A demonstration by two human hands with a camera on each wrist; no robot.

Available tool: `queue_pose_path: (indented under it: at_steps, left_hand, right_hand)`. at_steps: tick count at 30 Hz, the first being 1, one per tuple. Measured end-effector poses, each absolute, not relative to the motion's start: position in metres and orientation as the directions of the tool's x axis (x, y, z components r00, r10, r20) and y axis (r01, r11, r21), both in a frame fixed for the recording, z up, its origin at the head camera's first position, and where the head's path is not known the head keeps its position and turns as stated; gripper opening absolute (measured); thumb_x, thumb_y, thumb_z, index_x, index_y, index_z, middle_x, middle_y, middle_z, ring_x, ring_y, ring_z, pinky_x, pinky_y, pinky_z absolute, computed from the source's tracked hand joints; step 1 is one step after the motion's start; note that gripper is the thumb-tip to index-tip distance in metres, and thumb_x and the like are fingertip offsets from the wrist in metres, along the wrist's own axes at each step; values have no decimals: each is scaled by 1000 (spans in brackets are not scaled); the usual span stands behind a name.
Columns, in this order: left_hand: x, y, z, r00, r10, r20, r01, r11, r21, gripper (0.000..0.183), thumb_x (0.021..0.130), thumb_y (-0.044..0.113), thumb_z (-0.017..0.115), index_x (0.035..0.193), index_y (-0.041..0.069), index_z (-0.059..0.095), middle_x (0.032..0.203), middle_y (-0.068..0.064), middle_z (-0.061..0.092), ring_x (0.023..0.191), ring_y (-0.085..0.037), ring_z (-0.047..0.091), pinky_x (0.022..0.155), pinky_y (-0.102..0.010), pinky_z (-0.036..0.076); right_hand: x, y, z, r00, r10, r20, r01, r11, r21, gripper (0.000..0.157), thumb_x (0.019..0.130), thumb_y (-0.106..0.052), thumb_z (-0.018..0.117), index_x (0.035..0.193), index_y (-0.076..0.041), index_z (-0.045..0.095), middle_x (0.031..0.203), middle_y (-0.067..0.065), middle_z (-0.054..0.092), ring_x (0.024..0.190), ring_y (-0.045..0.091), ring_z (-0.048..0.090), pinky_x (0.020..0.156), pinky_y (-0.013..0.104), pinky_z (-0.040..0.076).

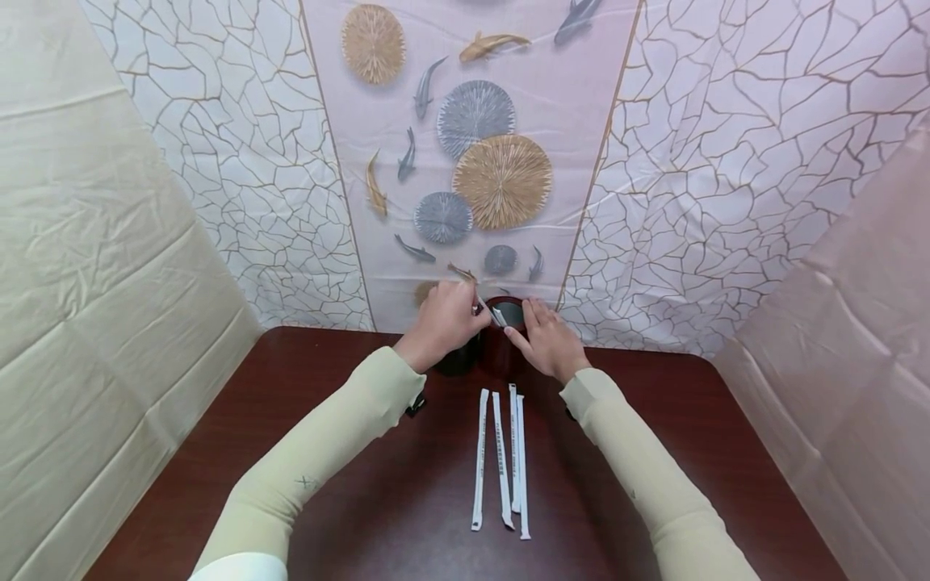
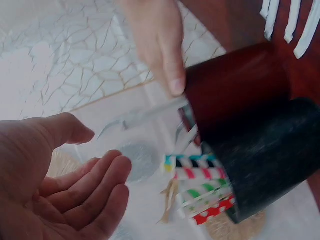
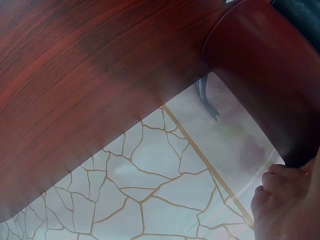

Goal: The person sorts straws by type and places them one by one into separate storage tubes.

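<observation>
A dark red cup (image 1: pixel 497 355) stands upright at the back of the table, side by side with a black cup (image 2: pixel 275 160). Against the red cup's rim my right hand (image 1: pixel 548 339) holds on, thumb on the near side and fingers on the far right. A thin white straw (image 2: pixel 155 110) leans out of the red cup. Close to its outer end is my left hand (image 2: pixel 75 180), fingers loosely bent and a gap between thumb and fingertips. Striped and dotted paper straws (image 2: pixel 202 190) stick out of the black cup.
Several white paper-wrapped straws (image 1: pixel 480 460) lie lengthwise on the dark wooden table (image 1: pixel 327 500), in front of the cups. Right behind the cups hangs a patterned cloth (image 1: pixel 392 266). Pale cloth walls flank the table on both sides.
</observation>
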State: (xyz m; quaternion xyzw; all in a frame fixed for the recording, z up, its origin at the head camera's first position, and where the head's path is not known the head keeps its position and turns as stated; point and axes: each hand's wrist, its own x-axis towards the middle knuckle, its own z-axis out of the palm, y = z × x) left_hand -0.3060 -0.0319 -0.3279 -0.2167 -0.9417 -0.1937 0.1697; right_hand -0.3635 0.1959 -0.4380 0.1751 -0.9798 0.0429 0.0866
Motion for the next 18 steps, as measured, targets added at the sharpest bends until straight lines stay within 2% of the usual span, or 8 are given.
queue_pose_path:
  at_steps: [4,7,13,18]
  left_hand:
    - [-301,-33,-341,-881,385,274,459,835,303,55,97,21,72,57,17,34,49,7,25,45,-10,24,51,-27,28]
    - [-298,-34,-354,-896,409,170,443,841,310,59,97,22,72,53,18,33,46,7,24,42,-10,23,52,-28,30]
    - [-295,-34,-388,-910,413,7,382,835,397,55,98,23,73,54,16,42,44,6,32,40,-12,38,46,-27,36]
    - [-290,-34,-412,-909,414,-39,354,818,453,46,98,22,75,61,12,49,46,4,36,42,-13,44,45,-26,38]
  right_hand:
    - [-364,196,-438,-921,-336,196,-352,934,-55,85,112,-61,28,166,5,22,172,27,26,161,42,28,130,54,29]
    - [-364,196,-439,-919,-338,205,-355,933,-56,85,112,-61,28,165,5,23,172,27,27,160,42,28,129,54,30]
    - [-363,196,-440,-918,-336,209,-355,933,-59,86,112,-61,29,165,6,23,172,27,27,161,41,28,130,54,29]
    - [-363,195,-438,-919,-337,203,-355,933,-60,86,112,-61,29,165,6,22,173,26,25,162,40,27,131,53,28]
